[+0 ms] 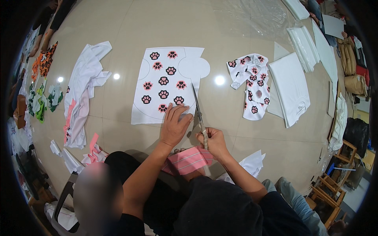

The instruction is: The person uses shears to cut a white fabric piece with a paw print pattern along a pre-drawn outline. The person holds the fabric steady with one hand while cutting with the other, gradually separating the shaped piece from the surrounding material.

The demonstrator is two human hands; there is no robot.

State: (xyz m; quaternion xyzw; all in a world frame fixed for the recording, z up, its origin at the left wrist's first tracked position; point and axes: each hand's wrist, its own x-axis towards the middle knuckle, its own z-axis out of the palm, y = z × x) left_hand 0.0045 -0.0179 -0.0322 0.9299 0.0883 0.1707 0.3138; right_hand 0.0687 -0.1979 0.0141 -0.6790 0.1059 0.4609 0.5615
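Right hand (215, 142) grips steel scissors with tape-wrapped handles (199, 118); left hand (174, 125) presses flat, fingers spread, on white paw-print fabric under a white paper pattern (167, 84).
Nearest, a pink striped cloth piece (189, 160) lies at the person's lap; the fabric lies on the glossy beige floor (130, 27). Farther right lie paw-print scraps (252, 84) and folded white cloth (290, 88).

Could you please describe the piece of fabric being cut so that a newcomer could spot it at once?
On the beige tiled floor, look just ahead of the left hand and the scissors in the right hand. It is the flat white paw-print fabric sheet; the paw-print scraps to its right are crumpled.
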